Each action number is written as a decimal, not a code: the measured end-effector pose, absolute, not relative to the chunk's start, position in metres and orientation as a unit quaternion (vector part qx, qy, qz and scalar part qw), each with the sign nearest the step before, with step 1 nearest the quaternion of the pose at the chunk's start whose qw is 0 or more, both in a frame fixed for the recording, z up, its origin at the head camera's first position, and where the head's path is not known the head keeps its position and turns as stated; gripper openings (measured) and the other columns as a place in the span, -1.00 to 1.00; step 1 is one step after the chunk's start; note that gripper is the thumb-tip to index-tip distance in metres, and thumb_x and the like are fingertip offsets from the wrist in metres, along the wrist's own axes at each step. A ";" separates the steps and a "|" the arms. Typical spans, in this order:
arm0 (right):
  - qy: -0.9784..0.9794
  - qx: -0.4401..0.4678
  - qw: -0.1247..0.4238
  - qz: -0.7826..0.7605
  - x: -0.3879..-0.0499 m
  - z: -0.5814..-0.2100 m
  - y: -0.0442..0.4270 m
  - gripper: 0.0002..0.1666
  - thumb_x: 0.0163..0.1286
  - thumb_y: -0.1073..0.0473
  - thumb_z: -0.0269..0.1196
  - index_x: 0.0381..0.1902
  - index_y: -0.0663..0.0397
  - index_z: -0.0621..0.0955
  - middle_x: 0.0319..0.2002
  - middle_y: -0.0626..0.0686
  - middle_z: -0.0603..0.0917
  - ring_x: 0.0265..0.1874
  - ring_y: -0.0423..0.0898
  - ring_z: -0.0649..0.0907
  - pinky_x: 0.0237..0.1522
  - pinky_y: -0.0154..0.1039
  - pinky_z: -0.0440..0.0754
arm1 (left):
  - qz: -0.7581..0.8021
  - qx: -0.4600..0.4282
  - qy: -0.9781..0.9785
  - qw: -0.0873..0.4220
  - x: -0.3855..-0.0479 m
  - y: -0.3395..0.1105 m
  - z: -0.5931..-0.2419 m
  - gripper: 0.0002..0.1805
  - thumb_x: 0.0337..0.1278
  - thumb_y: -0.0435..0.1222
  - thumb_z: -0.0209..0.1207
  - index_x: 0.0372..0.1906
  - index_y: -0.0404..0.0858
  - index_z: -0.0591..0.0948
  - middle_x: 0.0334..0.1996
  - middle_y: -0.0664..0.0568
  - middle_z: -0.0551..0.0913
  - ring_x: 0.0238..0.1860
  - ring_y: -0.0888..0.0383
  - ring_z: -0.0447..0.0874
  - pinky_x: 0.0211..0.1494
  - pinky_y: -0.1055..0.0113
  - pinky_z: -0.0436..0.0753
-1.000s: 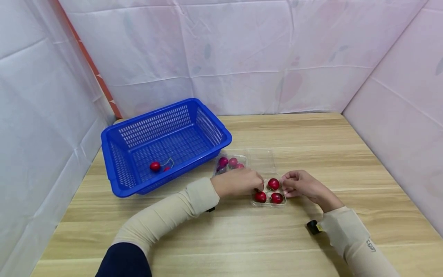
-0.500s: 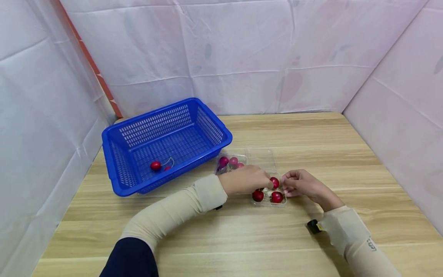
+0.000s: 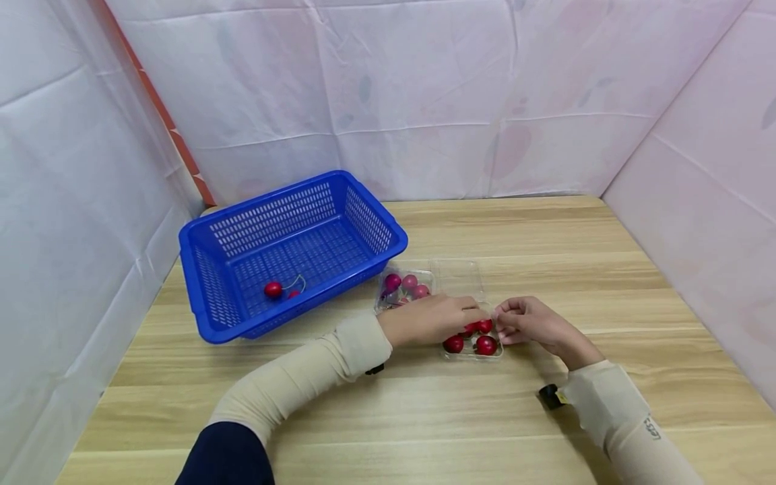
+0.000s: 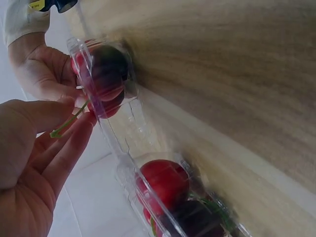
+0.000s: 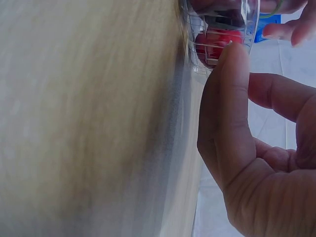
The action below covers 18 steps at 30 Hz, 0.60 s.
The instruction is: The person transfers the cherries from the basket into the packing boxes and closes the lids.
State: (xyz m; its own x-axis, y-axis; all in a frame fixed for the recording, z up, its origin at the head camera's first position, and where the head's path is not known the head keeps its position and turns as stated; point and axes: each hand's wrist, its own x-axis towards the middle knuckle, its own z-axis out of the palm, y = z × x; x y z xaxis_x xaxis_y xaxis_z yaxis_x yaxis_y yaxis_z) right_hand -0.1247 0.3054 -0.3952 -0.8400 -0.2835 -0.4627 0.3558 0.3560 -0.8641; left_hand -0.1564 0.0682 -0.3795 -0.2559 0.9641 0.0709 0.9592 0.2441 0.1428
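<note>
My left hand (image 3: 433, 318) reaches over a clear plastic clamshell box (image 3: 473, 357) holding several red cherries (image 3: 486, 345). In the left wrist view its thumb and fingers (image 4: 69, 148) stand apart, fairly straight, beside a green cherry stem (image 4: 70, 121) at the box rim. The cherry on that stem sits at the rim, partly behind the plastic. My right hand (image 3: 533, 325) holds the box's right edge between thumb and curled fingers. In the right wrist view its fingertip lies against the box wall (image 5: 249, 29).
A second clear box (image 3: 432, 279) of cherries stands behind the left hand. A raised clear lid (image 3: 457, 279) is beside it. At the left is a blue plastic basket (image 3: 303, 185) with a red cherry (image 3: 273, 289) and part of another. Pale cloth walls (image 3: 424, 101) enclose the wooden table (image 3: 424, 431).
The left hand moved right over the near box, then slightly back left. Another cherry now shows in the box beneath its fingers. The right hand has stayed at the box edge.
</note>
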 end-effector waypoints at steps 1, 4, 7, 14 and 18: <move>0.774 0.023 0.282 -0.567 -0.125 -0.395 0.305 -0.75 0.49 0.29 -0.01 -0.09 0.48 0.40 -0.40 0.04 0.58 -0.41 -0.17 0.65 -0.30 -0.28 0.69 | 0.080 0.609 0.789 0.016 -0.156 0.068 -0.380 -0.47 0.37 -0.43 -0.01 0.40 -0.13 0.32 0.21 0.03 0.50 0.17 0.17 0.51 0.21 0.42 0.47; 0.773 0.023 0.281 -0.568 -0.125 -0.396 0.306 -0.74 0.49 0.29 -0.01 -0.09 0.48 0.41 -0.40 0.04 0.59 -0.41 -0.17 0.65 -0.31 -0.29 0.69 | 0.079 0.596 0.799 0.019 -0.154 0.070 -0.381 -0.47 0.39 -0.43 -0.05 0.42 -0.13 0.29 0.21 0.03 0.49 0.14 0.16 0.54 0.19 0.42 0.49; 0.773 0.025 0.282 -0.568 -0.125 -0.397 0.305 -0.73 0.49 0.28 0.00 -0.07 0.49 0.41 -0.40 0.04 0.59 -0.41 -0.17 0.65 -0.30 -0.28 0.69 | 0.090 0.572 0.815 0.021 -0.152 0.072 -0.383 -0.50 0.42 -0.42 -0.09 0.41 -0.19 0.29 0.19 0.00 0.51 0.09 0.15 0.58 0.15 0.43 0.52; 0.776 0.025 0.281 -0.564 -0.125 -0.396 0.305 -0.70 0.49 0.29 -0.01 -0.04 0.52 0.40 -0.39 0.04 0.58 -0.41 -0.17 0.64 -0.29 -0.26 0.70 | 0.168 0.579 0.798 0.000 -0.149 0.066 -0.383 -0.40 0.41 -0.41 -0.06 0.47 -0.36 0.08 -0.46 0.11 0.54 -0.41 0.27 0.52 -0.09 0.48 0.58; 0.776 0.024 0.280 -0.564 -0.125 -0.396 0.305 -0.72 0.49 0.29 -0.01 -0.06 0.51 0.40 -0.39 0.04 0.58 -0.41 -0.17 0.65 -0.29 -0.26 0.70 | 0.171 0.579 0.796 0.027 -0.147 0.065 -0.379 -0.36 0.43 -0.41 -0.08 0.50 -0.30 -0.01 -0.60 0.14 0.34 -0.60 0.27 0.30 -0.34 0.51 0.50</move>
